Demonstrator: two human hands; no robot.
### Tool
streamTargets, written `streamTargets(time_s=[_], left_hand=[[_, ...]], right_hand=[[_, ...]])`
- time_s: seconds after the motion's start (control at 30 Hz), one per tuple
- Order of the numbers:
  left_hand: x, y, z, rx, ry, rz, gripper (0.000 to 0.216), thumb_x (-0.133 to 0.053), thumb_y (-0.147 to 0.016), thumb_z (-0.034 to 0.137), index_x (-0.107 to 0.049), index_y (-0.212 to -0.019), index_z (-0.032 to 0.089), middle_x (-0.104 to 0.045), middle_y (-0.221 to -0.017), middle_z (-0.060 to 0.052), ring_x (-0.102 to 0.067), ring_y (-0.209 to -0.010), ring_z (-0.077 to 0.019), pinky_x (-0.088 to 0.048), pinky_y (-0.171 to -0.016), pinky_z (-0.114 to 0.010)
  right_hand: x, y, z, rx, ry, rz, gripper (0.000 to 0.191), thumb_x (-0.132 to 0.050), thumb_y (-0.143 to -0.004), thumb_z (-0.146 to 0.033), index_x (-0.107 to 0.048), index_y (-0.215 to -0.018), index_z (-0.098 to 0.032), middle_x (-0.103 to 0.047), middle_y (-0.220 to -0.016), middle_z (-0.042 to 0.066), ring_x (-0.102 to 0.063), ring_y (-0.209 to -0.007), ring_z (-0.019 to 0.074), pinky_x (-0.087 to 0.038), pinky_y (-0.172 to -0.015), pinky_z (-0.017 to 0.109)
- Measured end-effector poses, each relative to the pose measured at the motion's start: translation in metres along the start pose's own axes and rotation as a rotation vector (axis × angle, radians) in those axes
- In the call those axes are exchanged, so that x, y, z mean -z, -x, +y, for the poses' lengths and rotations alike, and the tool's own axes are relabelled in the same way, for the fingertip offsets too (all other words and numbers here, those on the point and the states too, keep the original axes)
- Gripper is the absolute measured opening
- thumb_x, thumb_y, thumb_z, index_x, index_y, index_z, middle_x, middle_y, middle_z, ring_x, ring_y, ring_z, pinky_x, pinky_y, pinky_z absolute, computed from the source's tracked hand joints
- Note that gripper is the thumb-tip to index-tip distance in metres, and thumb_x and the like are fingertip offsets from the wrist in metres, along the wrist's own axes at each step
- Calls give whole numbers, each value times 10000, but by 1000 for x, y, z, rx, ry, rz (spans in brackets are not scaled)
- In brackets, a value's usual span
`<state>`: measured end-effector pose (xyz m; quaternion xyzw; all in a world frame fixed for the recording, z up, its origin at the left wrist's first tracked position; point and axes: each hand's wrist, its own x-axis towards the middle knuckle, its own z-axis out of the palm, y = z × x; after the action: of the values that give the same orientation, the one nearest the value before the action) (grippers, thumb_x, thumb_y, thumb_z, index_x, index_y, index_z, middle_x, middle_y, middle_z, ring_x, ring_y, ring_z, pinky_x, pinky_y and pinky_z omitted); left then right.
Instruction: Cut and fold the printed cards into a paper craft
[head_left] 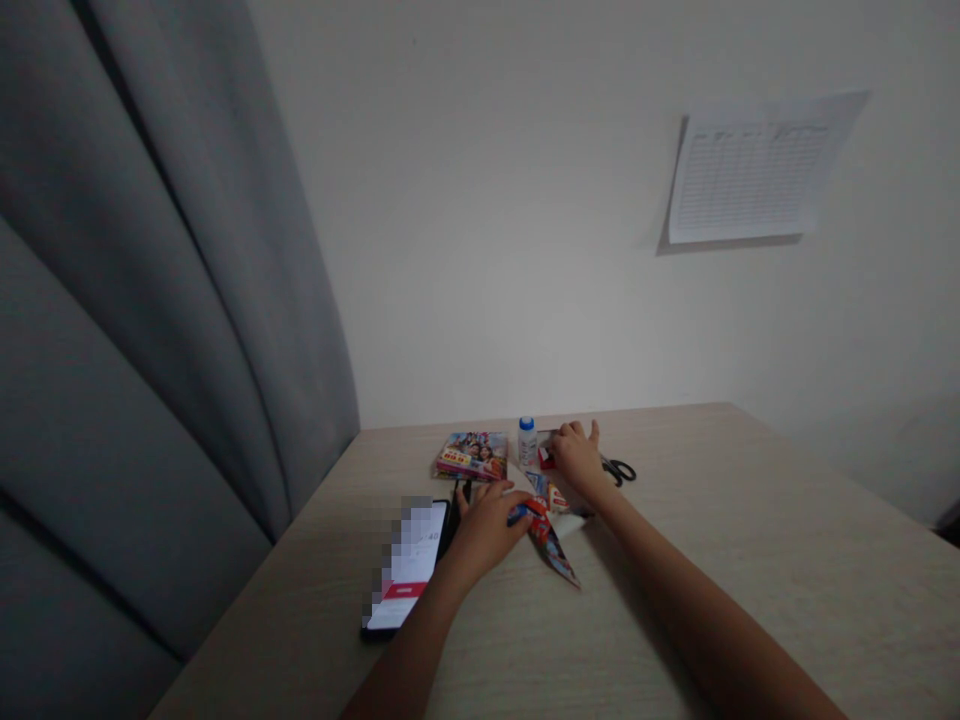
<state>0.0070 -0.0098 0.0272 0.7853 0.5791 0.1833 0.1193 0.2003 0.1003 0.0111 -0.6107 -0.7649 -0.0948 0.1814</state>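
My left hand (491, 522) is closed on a folded piece of colourful printed paper (551, 545), whose pointed end sticks out toward me. Farther back on the right, my right hand (576, 452) has its fingers curled down at a small red and white item (547, 458), with one finger raised. What those fingers pinch is hidden. Black-handled scissors (621, 470) lie just beyond my right wrist, partly covered by it. Between the hands and the wall stands a clear glue bottle (527, 443) with a blue cap.
A stack of glossy printed leaflets (472, 456) lies at the back left. Left of my left forearm, a phone (409, 570) with a lit screen rests on the wooden table (750, 560). A grey curtain (172, 300) hangs at the left; a printed sheet (750, 180) is on the wall.
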Motion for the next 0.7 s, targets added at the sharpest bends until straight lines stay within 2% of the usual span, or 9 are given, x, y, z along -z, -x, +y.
streamTargets(time_s=[0.2, 0.5, 0.7], left_hand=[[0, 0, -1, -1, 3, -8, 281, -623, -889, 390, -685, -1161, 422, -579, -1380, -17, -440, -1338, -305, -48, -1131, -709], [0, 0, 0, -1, -24, -17, 303, -608, -895, 397, -671, -1191, 419, -558, -1403, -20, -423, -1349, -314, -42, -1132, -711], [3, 1, 2, 10, -11, -28, 312, -609, -892, 386, -677, -1196, 402, -553, -1407, -34, -415, -1356, -315, -48, -1151, -678]], right_hand=[[-6, 2, 4, -35, -73, 34, 238, -464, -962, -260, -688, -1009, -194, -680, -1117, 127, -500, -1165, 299, -162, -1107, 639], [-3, 0, 12, -46, -172, 15, 221, -471, -970, -258, -685, -973, -206, -725, -1041, 85, -547, -1126, 239, -120, -1139, 596], [-1, 2, 12, -55, -252, -3, 205, -503, -949, -241, -707, -954, -230, -733, -1066, 60, -550, -1142, 239, -166, -1124, 585]])
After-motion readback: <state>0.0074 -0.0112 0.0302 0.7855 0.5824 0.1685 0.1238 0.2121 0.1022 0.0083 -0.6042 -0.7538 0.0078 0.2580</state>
